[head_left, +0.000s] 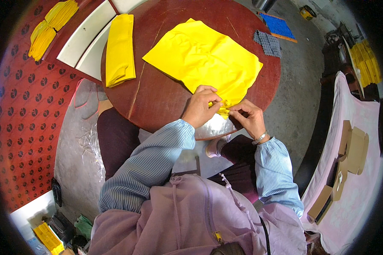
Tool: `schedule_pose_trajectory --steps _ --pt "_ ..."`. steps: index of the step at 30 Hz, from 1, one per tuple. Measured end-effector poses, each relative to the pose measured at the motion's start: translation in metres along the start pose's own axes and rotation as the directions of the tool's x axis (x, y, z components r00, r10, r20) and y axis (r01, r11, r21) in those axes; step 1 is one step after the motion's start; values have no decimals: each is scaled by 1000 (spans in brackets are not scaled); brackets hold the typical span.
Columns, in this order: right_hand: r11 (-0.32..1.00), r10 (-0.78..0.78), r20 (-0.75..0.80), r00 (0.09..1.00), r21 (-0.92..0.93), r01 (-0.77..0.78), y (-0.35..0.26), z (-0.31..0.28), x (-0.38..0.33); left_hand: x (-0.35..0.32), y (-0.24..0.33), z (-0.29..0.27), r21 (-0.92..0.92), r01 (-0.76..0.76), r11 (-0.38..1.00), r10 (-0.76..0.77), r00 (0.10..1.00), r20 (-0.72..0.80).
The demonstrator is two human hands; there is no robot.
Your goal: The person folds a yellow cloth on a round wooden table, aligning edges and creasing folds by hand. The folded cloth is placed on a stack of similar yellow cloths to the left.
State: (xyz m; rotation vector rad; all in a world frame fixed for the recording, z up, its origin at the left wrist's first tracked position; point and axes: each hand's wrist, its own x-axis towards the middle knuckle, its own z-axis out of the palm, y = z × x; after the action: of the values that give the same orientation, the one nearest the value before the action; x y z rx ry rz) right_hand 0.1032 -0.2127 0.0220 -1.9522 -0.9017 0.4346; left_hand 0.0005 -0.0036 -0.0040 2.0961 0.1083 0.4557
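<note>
A large, creased yellow cloth [208, 55] lies spread on a round reddish-brown table [157, 106]. Its near end is gathered and puckered close to the table's front edge. My left hand [203, 106] is closed at that gathered end, fingers curled and pinching the cloth. Just to the right, my right hand [250, 120] pinches the same end between thumb and forefinger. The fingertips of both hands are a short way apart. Under them a shiny, see-through patch [217, 127] shows on the table's edge.
Folded yellow cloths [120, 51] are stacked at the table's left. More yellow bundles [51, 32] lie on the patterned red surface at far left. A grey textured cloth [267, 43] rests at the table's right edge. Opened cardboard boxes [353, 148] sit on a pink-covered surface at right.
</note>
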Motion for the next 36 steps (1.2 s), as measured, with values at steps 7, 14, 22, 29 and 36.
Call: schedule_pose_trajectory --steps 7,14,22,29,36 --pt "995 100 -16 995 -8 -100 2 2 4 1 0 -2 -10 -9 1000 9 1000 20" --pt "979 182 -21 983 98 -179 9 5 7 -2 5 -7 31 49 998 -52 994 98" --pt "980 140 -51 989 151 -131 7 9 3 1 2 -1 16 32 999 -32 999 39" --pt "999 32 -46 998 5 -32 0 5 2 0 1 0 9 8 1000 -8 1000 5" --pt "987 149 -25 989 67 -147 4 5 4 0 0 -1 4 -13 1000 13 1000 8"
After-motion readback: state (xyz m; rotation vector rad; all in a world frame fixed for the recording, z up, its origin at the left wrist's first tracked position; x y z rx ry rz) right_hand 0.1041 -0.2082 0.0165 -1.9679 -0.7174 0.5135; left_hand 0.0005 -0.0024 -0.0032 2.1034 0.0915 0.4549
